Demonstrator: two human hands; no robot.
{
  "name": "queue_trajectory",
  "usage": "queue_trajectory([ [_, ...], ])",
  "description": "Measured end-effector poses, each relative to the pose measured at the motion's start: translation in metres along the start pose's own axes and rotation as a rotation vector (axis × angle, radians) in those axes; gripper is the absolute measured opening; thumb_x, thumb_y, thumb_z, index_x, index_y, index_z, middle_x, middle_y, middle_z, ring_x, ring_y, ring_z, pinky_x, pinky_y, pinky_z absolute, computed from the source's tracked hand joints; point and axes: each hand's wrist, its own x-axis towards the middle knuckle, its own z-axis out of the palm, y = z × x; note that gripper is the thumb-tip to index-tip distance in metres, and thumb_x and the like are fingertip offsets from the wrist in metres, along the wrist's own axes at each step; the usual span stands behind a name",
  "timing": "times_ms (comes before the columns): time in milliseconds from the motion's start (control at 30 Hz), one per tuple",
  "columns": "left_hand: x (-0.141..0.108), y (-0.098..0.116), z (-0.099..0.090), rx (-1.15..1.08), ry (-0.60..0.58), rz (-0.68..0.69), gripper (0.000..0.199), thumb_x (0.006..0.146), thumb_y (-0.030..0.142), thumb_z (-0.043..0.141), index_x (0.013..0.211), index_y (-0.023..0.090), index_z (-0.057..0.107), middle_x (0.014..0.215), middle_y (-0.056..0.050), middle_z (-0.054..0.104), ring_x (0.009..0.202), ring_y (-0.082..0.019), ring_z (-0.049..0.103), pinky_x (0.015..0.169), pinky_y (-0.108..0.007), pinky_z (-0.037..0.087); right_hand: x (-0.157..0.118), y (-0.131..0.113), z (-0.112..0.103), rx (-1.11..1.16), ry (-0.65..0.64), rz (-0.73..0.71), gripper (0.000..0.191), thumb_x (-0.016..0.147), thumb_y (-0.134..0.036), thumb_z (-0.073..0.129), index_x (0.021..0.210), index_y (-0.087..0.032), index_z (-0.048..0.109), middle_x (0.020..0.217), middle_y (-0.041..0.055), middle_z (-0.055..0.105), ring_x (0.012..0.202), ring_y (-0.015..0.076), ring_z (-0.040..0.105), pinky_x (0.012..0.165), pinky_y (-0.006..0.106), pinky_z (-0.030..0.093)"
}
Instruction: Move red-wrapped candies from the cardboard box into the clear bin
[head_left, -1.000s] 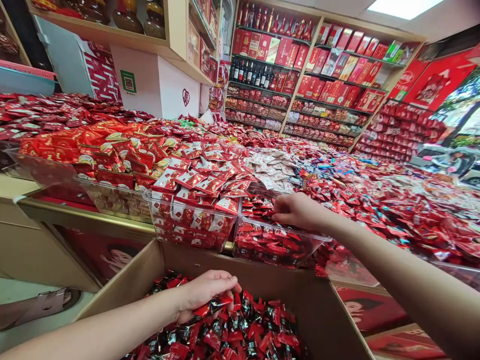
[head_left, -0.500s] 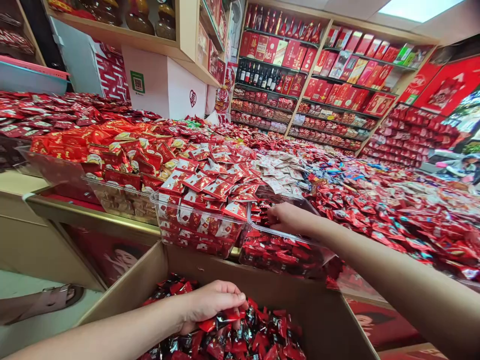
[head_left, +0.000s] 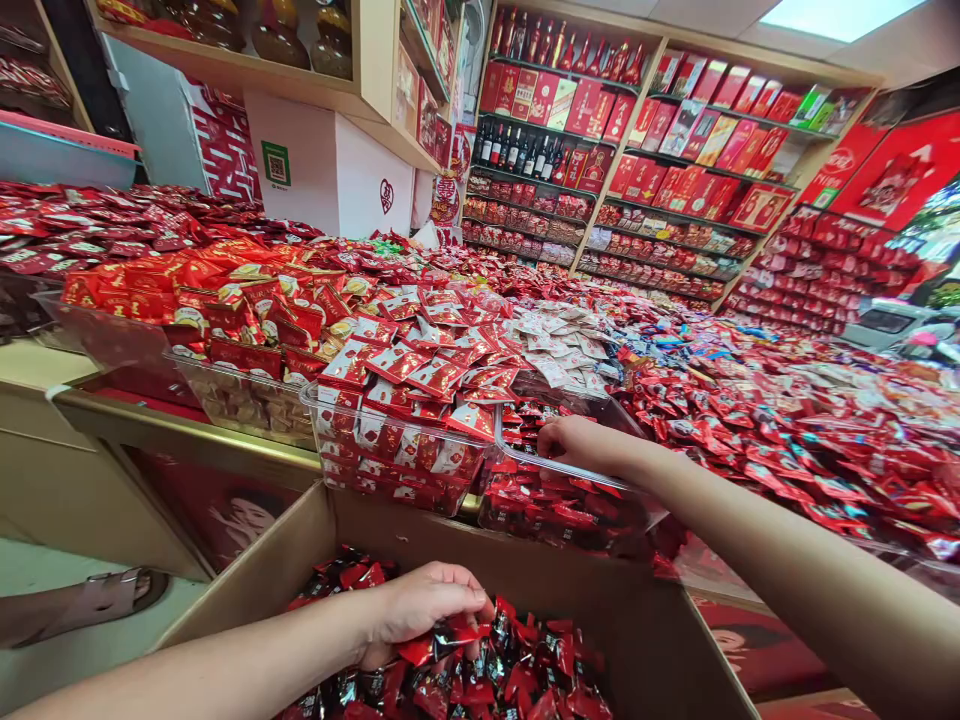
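Observation:
My left hand (head_left: 431, 608) is over the cardboard box (head_left: 637, 610), its fingers closed round a red-and-black packet (head_left: 435, 642). Many more such packets (head_left: 517, 680) lie beneath it in the box. Farther up, my right hand (head_left: 574, 443) reaches into a clear plastic bin (head_left: 577, 475) of dark red packets. Its fingers are curled down, and the fingertips are hidden, so what they hold cannot be made out. Left of that bin stands another clear bin (head_left: 405, 435), heaped with red-and-white packets (head_left: 439, 370).
Heaps of wrapped packets (head_left: 787, 420) cover the counter to the right. More clear bins (head_left: 247, 395) line its front edge at left. Behind are shelves (head_left: 600, 150) of bottles and red boxes. A person's sandalled foot (head_left: 112, 597) is at lower left.
My right hand has shifted very slightly right within the bin and its fingers sit lower. My left hand has hardly moved and keeps its packet.

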Motion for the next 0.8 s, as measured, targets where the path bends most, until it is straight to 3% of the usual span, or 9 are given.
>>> queue_trajectory([
  [133,0.0,0.0,-0.003,-0.064,0.011,0.054,0.026,0.059,0.015,0.034,0.072,0.013,0.056,0.056,-0.002,0.059,0.048,-0.01,0.049,0.045,-0.019,0.032,-0.003,0.001,-0.011,0.052,0.074,0.0,0.018,0.065,-0.033,0.051,0.071,-0.018,0.059,0.069,0.0019,0.059,0.06,0.012,0.051,0.052,0.021,0.036],
  [267,0.001,-0.002,-0.005,-0.115,0.053,0.095,0.029,0.053,0.005,0.041,0.076,0.014,0.055,0.063,0.0,0.058,0.057,-0.009,0.051,0.052,-0.019,0.034,-0.031,-0.02,-0.037,0.03,0.43,0.013,0.018,0.07,-0.032,0.047,0.07,-0.017,0.058,0.068,0.003,0.057,0.063,0.0125,0.05,0.057,0.023,0.036],
  [333,0.001,-0.001,-0.003,-0.203,0.063,0.137,0.028,0.054,0.004,0.048,0.079,0.015,0.052,0.066,0.002,0.057,0.058,-0.008,0.05,0.054,-0.019,0.034,-0.055,-0.044,-0.037,0.12,0.58,0.008,0.018,0.073,-0.031,0.045,0.071,-0.017,0.055,0.067,0.0024,0.055,0.063,0.0113,0.049,0.057,0.022,0.036],
  [367,0.001,-0.001,-0.001,-0.252,0.073,0.163,0.027,0.056,0.006,0.052,0.08,0.016,0.051,0.068,0.002,0.056,0.058,-0.007,0.05,0.054,-0.019,0.034,-0.067,-0.057,-0.03,0.203,0.594,0.0,0.018,0.074,-0.031,0.044,0.069,-0.017,0.054,0.066,0.0016,0.055,0.062,0.0103,0.048,0.056,0.021,0.036],
  [433,0.001,0.0,0.002,-0.324,0.107,0.21,0.025,0.058,0.012,0.058,0.081,0.017,0.048,0.07,0.002,0.055,0.059,-0.007,0.049,0.053,-0.019,0.034,-0.086,-0.081,-0.001,0.43,0.467,0.013,0.018,0.074,-0.032,0.044,0.068,-0.017,0.051,0.062,0.0,0.053,0.057,0.0086,0.046,0.052,0.019,0.035],
  [500,0.001,-0.001,0.006,-0.356,0.146,0.25,0.022,0.06,0.017,0.06,0.078,0.016,0.047,0.07,0.002,0.054,0.06,-0.008,0.05,0.054,-0.02,0.035,-0.095,-0.098,0.042,0.661,0.309,0.092,0.019,0.072,-0.036,0.047,0.071,-0.017,0.049,0.059,-0.001,0.052,0.052,0.0079,0.044,0.046,0.018,0.034],
  [633,0.003,-0.002,0.013,-0.389,0.166,0.278,0.021,0.059,0.019,0.063,0.073,0.015,0.047,0.069,0.0,0.055,0.062,-0.011,0.053,0.062,-0.026,0.04,-0.091,-0.106,0.116,1.127,0.125,0.22,0.029,0.065,-0.039,0.055,0.077,-0.015,0.047,0.062,-0.001,0.052,0.051,0.0075,0.046,0.045,0.018,0.036],
  [700,0.004,-0.002,0.014,-0.398,0.151,0.277,0.022,0.059,0.019,0.064,0.073,0.014,0.048,0.07,0.0,0.055,0.063,-0.011,0.053,0.064,-0.028,0.04,-0.087,-0.103,0.129,1.299,0.056,0.22,0.028,0.065,-0.04,0.054,0.073,-0.014,0.046,0.06,-0.002,0.051,0.048,0.0069,0.047,0.044,0.018,0.036],
  [800,0.004,0.002,0.013,-0.373,0.136,0.275,0.02,0.063,0.024,0.061,0.076,0.015,0.049,0.073,-0.001,0.057,0.067,-0.012,0.054,0.066,-0.028,0.041,-0.084,-0.097,0.128,1.43,0.052,0.222,0.028,0.064,-0.041,0.054,0.069,-0.014,0.046,0.06,-0.0026,0.051,0.045,0.0064,0.047,0.043,0.018,0.036],
])
